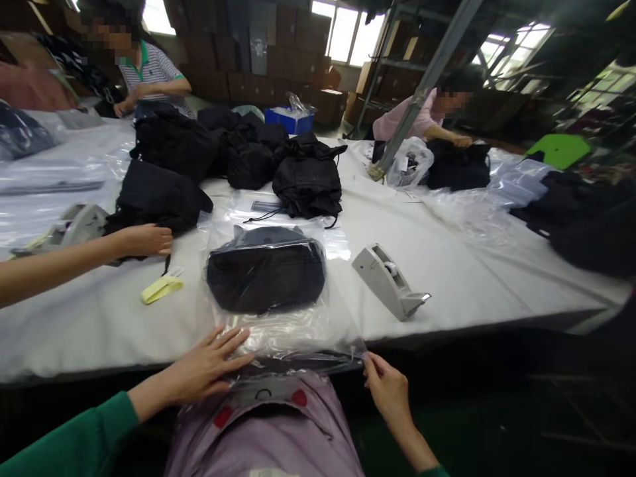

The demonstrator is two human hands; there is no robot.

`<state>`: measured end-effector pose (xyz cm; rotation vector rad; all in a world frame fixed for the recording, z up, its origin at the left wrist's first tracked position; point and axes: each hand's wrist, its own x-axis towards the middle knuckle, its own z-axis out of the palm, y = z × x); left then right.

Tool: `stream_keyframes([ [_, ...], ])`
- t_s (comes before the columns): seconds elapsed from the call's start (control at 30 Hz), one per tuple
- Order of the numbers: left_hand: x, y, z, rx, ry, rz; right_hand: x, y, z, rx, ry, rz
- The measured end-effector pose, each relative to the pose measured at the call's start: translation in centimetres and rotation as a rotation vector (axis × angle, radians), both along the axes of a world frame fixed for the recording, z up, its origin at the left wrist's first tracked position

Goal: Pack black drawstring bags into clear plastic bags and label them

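Black, rounded fabric bundle (265, 278) already sits inside a clear, flat plastic sleeve (278, 336), whose near end looks unsealed. Left hand (209, 363) lies spread at the sleeve's near-left; right hand (387, 387) pinches its near-right corner.

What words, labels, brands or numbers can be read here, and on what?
No readable text.
Clear plastic bag with black fabric item: no legible print.
Grey plastic tape dispenser: tiny blue mark, too small to read.
Tall grey panel at back: pale marks, too blurred.
Lilac apron: red-and-black design, no legible letters.
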<state>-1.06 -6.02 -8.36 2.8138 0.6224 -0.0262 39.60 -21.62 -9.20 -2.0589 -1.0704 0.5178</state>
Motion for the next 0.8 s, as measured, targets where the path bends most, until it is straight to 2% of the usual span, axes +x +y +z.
stream_keyframes([
  [0.07, -2.4, -2.7, -0.2, 0.048, -0.048, 0.099, 0.7, -1.8, -0.4, -0.025, -0.031, -0.004],
  [0.1, -3.2, -3.8, -0.2, 0.112, -0.103, 0.209, 0.9, -2.2, -0.3, -0.019, -0.064, -0.014],
  [0.17, -3.7, -5.7, -0.5, 0.251, -0.232, 0.528, 0.8, -2.2, 0.0, 0.015, -0.128, -0.037],
  [0.23, -2.7, -6.9, -1.0, 0.305, -0.337, 0.849, 0.3, -1.3, 0.5, 0.062, -0.165, -0.057],
  [0.27, -1.9, -7.2, -1.3, 0.286, -0.381, 0.964, 0.1, -0.7, 0.7, 0.082, -0.178, -0.06],
  [0.37, 0.2, -7.6, -2.4, 0.12, -0.511, 1.201, -0.4, 0.7, 1.2, 0.135, -0.227, -0.024],
  [0.43, 0.4, -7.8, -2.8, 0.009, -0.599, 1.306, -0.2, 1.0, 1.3, 0.169, -0.242, -0.01],
  [0.53, -1.3, -8.4, -3.1, -0.028, -0.76, 1.4, 0.4, 0.4, 0.8, 0.202, -0.192, -0.069],
  [0.6, -3.0, -9.2, -3.0, -0.069, -0.867, 1.482, 0.7, -0.3, 0.3, 0.146, -0.089, -0.081],
  [0.67, -4.2, -10.0, -2.8, -0.193, -0.969, 1.559, 0.7, -0.9, -0.3, 0.071, 0.034, -0.045],
  [0.73, -4.8, -10.7, -2.8, -0.291, -1.081, 1.594, 0.7, -1.3, -0.8, 0.066, 0.089, -0.035],
  [0.8, -4.8, -11.2, -3.1, -0.315, -1.198, 1.61, 0.6, -1.4, -1.2, 0.102, 0.091, -0.057],
])
